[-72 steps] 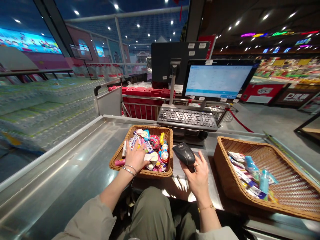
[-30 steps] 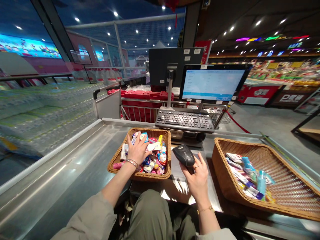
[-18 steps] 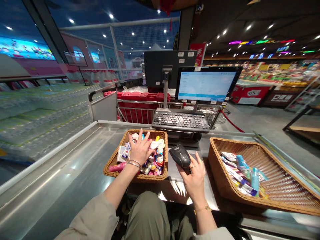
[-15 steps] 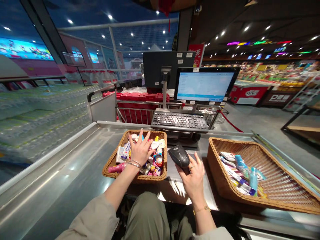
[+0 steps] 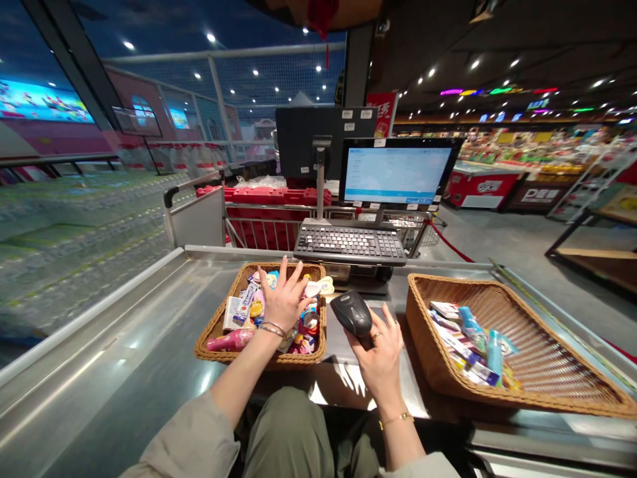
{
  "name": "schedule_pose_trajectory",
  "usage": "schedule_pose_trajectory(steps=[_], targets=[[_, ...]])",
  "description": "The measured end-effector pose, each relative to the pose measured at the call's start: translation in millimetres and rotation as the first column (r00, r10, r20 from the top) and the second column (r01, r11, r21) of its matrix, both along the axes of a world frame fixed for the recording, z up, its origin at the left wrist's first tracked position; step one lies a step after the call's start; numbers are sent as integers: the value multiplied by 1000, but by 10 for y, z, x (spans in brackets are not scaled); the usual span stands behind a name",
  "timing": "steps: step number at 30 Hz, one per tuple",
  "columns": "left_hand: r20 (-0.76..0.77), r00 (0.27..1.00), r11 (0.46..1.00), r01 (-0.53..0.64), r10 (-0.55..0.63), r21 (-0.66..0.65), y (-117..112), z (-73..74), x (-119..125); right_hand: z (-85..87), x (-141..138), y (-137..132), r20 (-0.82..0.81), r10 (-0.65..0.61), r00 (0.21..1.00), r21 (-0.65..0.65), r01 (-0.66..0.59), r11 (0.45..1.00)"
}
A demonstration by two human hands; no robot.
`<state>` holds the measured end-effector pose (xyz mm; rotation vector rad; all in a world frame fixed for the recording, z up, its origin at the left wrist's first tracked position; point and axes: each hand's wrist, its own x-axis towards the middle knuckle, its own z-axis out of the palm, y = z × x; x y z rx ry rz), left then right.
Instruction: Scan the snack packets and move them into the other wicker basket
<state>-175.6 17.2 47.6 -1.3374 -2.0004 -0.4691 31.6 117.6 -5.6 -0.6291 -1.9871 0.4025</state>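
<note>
My left hand (image 5: 284, 305) is over the left wicker basket (image 5: 322, 342), its other fingers spread. Between its thumb and forefinger is a small white item with a pale yellow-green end (image 5: 326, 285), which overhangs the basket's right rim; its kind is unclear. Under that hand lie mixed small goods, among them a pink bottle-shaped item (image 5: 231, 340) and a white box (image 5: 231, 312). My right hand (image 5: 381, 352) is closed around the handle of a black barcode scanner (image 5: 352, 312), held above the metal counter between the two baskets.
To the right, a larger wicker basket (image 5: 562, 368) holds several packs and blue tubes (image 5: 494, 355). Behind the counter (image 5: 144, 358) stand a keyboard (image 5: 351, 242) and a lit screen (image 5: 398, 174). A metal cart (image 5: 199, 219) and stacked bottles (image 5: 89, 245) are beyond.
My left hand has moved slightly right over the basket, and the white item has shifted with it past the rim. The view has turned a little; the scanner stays between the baskets.
</note>
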Motion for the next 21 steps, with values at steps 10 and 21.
schedule_pose_trajectory(steps=[10, 21], targets=[[2, 1000, 1000, 15, -15, 5, 62, -12, 8, 4, 14, 5, 2, -12, 1000, -3, 12, 1000], [34, 999, 1000, 24, -24, 0, 75, -7, 28, -4, 23, 8, 10, -22, 1000, 0, 22, 1000]])
